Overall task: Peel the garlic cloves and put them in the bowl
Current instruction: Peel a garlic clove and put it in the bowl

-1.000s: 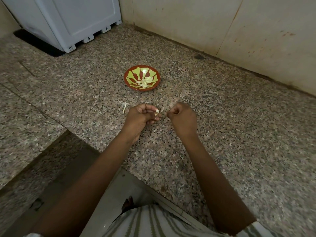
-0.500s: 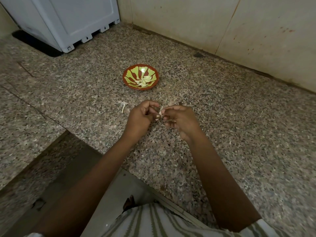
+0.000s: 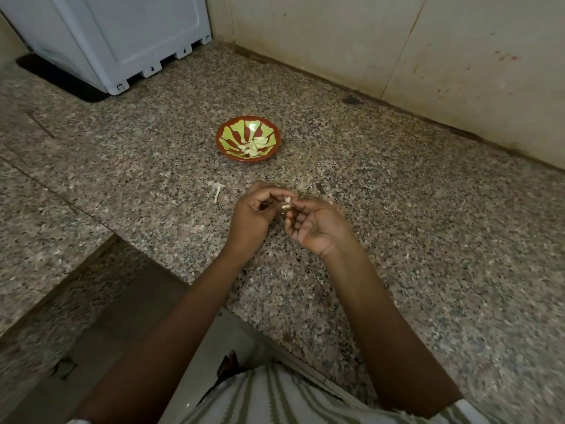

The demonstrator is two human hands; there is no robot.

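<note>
Pinching a garlic clove (image 3: 286,203) between curled fingers (image 3: 270,191), left hand (image 3: 249,217) beside right hand (image 3: 319,229).

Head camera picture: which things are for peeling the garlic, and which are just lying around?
For the job: garlic clove, pinched by left hand and right hand; bowl holding peeled cloves.

Just lying about: white appliance in the corner; pale scrap on the counter; dark speck by the wall.
</note>
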